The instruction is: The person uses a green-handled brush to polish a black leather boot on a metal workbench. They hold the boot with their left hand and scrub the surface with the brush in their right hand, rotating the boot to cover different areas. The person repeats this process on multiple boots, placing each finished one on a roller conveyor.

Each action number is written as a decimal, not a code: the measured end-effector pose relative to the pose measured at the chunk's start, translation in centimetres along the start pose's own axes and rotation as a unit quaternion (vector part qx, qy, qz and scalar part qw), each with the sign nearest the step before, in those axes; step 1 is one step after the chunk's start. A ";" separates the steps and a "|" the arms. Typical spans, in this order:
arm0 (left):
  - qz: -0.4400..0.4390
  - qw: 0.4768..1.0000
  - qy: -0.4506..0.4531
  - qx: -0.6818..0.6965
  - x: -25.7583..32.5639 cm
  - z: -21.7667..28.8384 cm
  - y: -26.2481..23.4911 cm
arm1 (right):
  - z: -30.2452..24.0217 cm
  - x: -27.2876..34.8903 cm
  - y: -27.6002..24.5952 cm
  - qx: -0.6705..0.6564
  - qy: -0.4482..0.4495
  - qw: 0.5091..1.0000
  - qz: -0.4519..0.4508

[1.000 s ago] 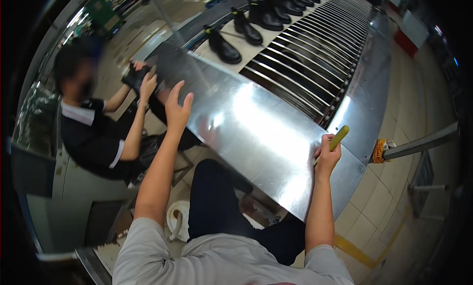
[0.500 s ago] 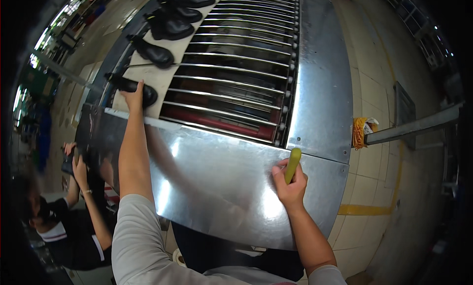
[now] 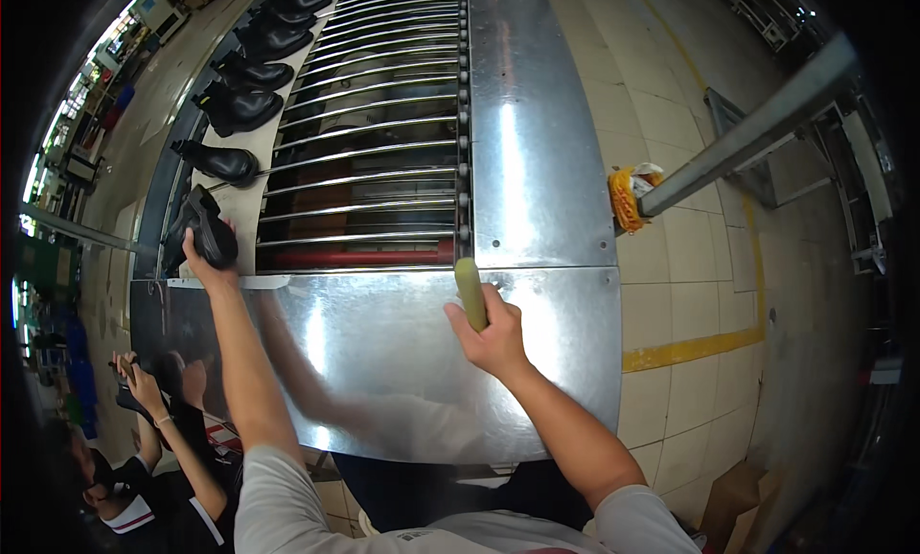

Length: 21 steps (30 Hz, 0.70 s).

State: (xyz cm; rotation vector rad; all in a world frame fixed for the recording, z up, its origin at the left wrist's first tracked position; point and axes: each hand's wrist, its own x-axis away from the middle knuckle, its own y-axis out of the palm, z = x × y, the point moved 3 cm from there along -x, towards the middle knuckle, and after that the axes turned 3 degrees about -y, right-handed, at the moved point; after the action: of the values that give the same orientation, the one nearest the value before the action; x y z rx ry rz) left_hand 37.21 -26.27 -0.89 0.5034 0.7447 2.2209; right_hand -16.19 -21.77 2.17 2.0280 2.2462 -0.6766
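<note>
My left hand (image 3: 209,266) grips a black ankle boot (image 3: 218,240) at the near end of a pale board (image 3: 244,209). The boot is turned, with its dark sole partly facing me; some of it is hidden by my fingers. Beyond it, several more black boots (image 3: 240,108) lie in a row along the board. My right hand (image 3: 498,335) is closed around an olive-green, rounded bar (image 3: 471,290) held over the metal tabletop (image 3: 402,362). One end of the bar sticks up from the fist; the rest is hidden, so its kind cannot be told.
Metal rollers (image 3: 369,175) run away from me beside the board, with a red bar (image 3: 355,258) at their near end. A steel side panel (image 3: 532,151) borders them. To the right stands a grey rail (image 3: 747,137) with an orange-yellow wrap (image 3: 630,197). A person (image 3: 163,468) works at left.
My left hand has lifted and turned the nearest boot, which lay on its side before. My right hand still holds the bar, now nearer the rollers' end. The whole view has shifted.
</note>
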 end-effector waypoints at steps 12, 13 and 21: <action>-0.014 0.966 -0.192 0.174 42.4 -10.5 7.9 | 0.6 0.5 1.0 -0.004 0.061 0.998 0.016; -0.031 0.990 -0.120 0.070 42.9 -10.7 6.6 | 0.3 0.5 0.8 -0.007 0.060 0.998 0.018; 0.048 0.983 0.022 -0.175 40.7 -10.4 6.0 | 0.6 0.0 1.0 -0.050 0.075 0.996 0.013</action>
State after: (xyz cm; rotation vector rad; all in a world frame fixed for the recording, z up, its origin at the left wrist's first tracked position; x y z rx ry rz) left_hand 1.62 -3.14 0.27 0.3217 0.3422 2.3921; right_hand -15.40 -21.89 1.30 2.1205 2.2769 -0.4152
